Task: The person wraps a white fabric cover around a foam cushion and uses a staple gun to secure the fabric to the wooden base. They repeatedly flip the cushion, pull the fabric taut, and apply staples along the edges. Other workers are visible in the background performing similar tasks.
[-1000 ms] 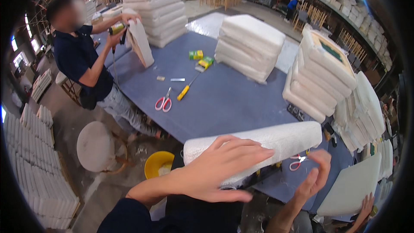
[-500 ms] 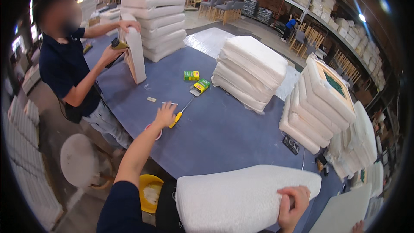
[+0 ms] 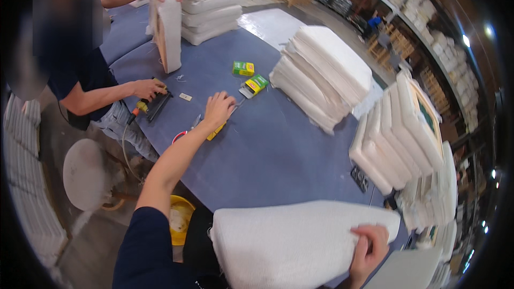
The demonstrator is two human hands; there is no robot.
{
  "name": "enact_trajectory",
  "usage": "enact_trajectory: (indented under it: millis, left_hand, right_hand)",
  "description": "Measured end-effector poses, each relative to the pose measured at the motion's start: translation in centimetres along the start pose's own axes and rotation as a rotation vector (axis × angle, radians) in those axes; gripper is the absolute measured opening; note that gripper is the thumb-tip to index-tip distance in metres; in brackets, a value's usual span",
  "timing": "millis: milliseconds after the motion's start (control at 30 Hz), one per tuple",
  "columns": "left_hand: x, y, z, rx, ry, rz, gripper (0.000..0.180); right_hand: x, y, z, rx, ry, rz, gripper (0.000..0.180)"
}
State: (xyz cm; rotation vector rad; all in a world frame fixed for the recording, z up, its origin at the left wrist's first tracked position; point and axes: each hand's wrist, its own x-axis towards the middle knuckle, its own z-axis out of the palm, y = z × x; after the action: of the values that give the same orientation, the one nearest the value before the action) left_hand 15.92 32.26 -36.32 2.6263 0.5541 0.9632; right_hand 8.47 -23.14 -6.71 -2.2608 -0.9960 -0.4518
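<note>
My left hand [image 3: 220,108] reaches over the blue-grey table [image 3: 257,166], fingers apart and bent down toward its surface. Under it lies a screwdriver with a yellow handle [image 3: 216,131], partly covered by the hand; whatever else is beneath the fingers is hidden. Close by sit an opened green-and-yellow small box [image 3: 255,85] and a second such box [image 3: 243,68]. Red-handled scissors [image 3: 179,137] peek out behind my left forearm. In front of me a white fabric-covered cushion [image 3: 289,241] leans at the table's near edge, my right hand [image 3: 370,245] curled onto its right end.
Stacked white cushions stand at the centre back [image 3: 321,75], right [image 3: 393,139] and far left [image 3: 214,10]. A co-worker [image 3: 72,53] at left steadies an upright cushion [image 3: 170,35] and holds a staple gun [image 3: 155,104]. A yellow bucket [image 3: 181,219] and a round stool [image 3: 85,174] are below.
My left hand has moved slightly forward and right, over where a thin white stick lay. The co-worker has lowered the staple gun to the table. The view has shifted.
</note>
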Motion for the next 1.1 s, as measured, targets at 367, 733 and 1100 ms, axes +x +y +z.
enact_trajectory:
  millis: [367,733,1100]
  left_hand:
    - [0.7,32.4,-28.4,-0.989,-0.437,0.385,0.019]
    - [-8.3,38.7,-30.6,-0.094,-0.782,0.548,0.093]
    - [-6.2,35.9,-29.2,-0.361,-0.949,0.401,0.091]
  right_hand:
    - [9.0,-3.4,5.0,0.766,0.019,0.03,0.057]
    - [-4.3,4.3,0.7,0.851,0.862,0.006,0.019]
    - [-36.3,22.6,11.4,0.426,0.44,1.259,0.033]
